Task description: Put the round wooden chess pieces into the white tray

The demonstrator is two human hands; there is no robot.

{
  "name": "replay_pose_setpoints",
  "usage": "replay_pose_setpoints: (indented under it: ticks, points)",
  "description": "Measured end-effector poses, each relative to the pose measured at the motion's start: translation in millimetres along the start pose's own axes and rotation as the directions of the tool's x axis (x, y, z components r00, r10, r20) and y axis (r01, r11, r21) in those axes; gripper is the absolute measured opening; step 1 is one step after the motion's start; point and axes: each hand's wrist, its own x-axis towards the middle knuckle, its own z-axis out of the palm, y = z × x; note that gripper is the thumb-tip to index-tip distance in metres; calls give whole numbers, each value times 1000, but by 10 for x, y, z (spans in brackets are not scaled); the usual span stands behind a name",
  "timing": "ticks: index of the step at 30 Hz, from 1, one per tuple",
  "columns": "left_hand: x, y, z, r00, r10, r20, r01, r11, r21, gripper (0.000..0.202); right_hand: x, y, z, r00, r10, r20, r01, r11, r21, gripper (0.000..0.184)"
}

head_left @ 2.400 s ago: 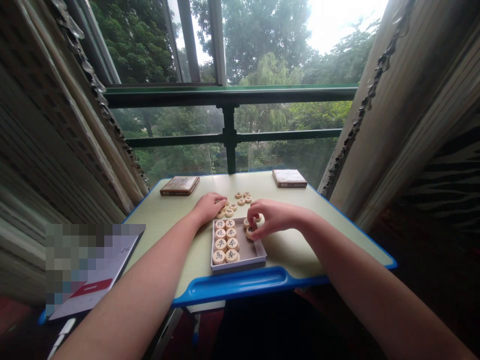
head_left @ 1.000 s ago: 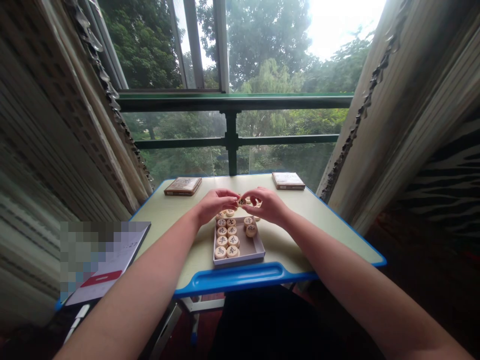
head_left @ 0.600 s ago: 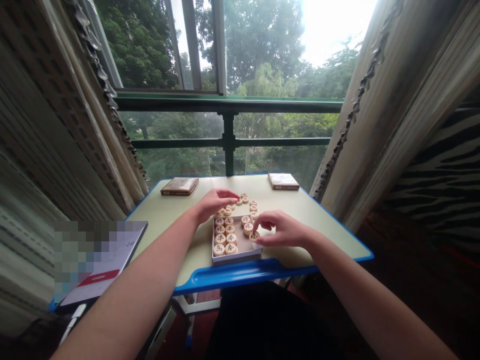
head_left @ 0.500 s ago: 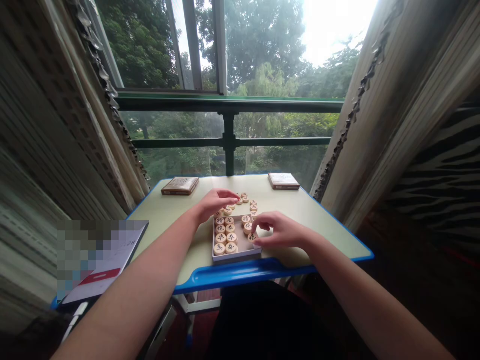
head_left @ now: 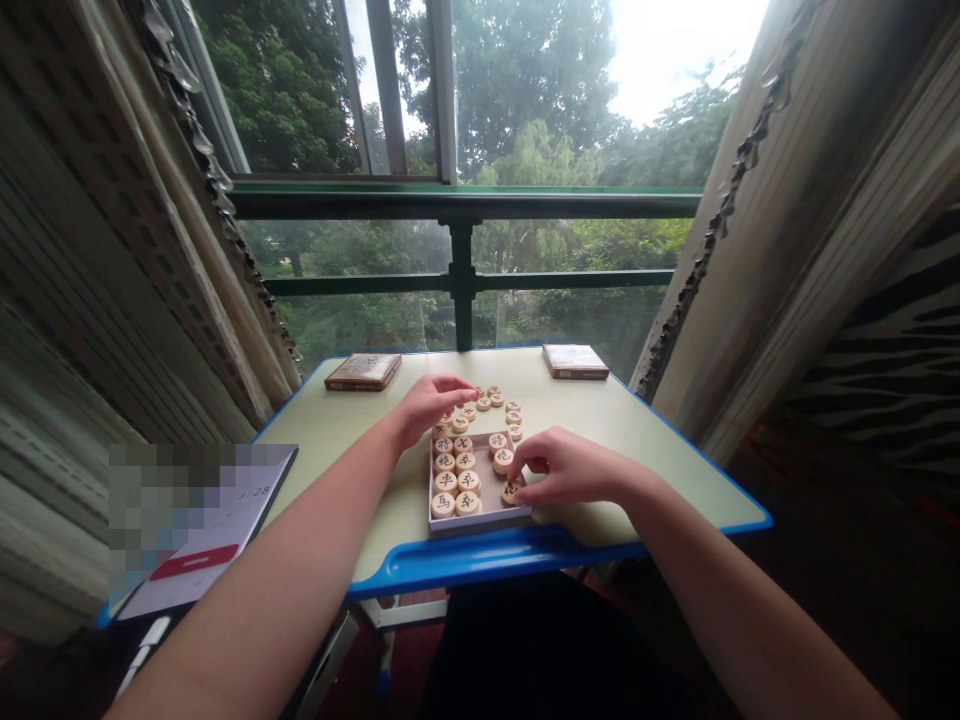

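Note:
A shallow white box (head_left: 491, 517) lies on the pale green table (head_left: 337, 430), with several round wooden chess pieces (head_left: 455, 482) set in rows inside it. My right hand (head_left: 566, 468) pinches one chess piece (head_left: 513, 491) at the box's near right corner, pressing it down into the box. Above the box's far edge, my left hand (head_left: 429, 402) hovers over a loose cluster of chess pieces (head_left: 498, 404), its fingers curled and pinched together; what they hold is hidden.
Two flat boxes, a brown one (head_left: 363, 371) at far left and a pale one (head_left: 575, 361) at far right, lie near the window. A blue lip (head_left: 480, 560) edges the table front. A paper sheet on a board (head_left: 202, 530) sits left. Curtains flank both sides.
My right hand took a piece from the loose cluster, carried it toward me and lowered it into the box's near right corner. My left hand stayed over the cluster.

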Motion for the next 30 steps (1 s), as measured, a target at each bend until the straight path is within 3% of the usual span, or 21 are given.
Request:
replay_pose_setpoints:
  ticks: [9, 17, 24, 30]
  points:
    - [26, -57, -4, 999, 28, -22, -29, 999, -37, 27, 10, 16, 8, 999, 33, -37, -33, 999, -8, 24]
    - [-3, -30, 6, 999, -39, 6, 39, 999, -13, 29, 8, -11, 12, 998, 57, -41, -59, 997, -45, 27]
    - [7, -43, -12, 998, -33, 45, 33, 999, 9, 32, 0, 17, 43, 996, -22, -90, 22, 1000, 3, 22]
    - [-12, -9, 9, 999, -37, 20, 37, 999, 29, 31, 28, -33, 62, 999, -21, -31, 21, 1000, 17, 17]
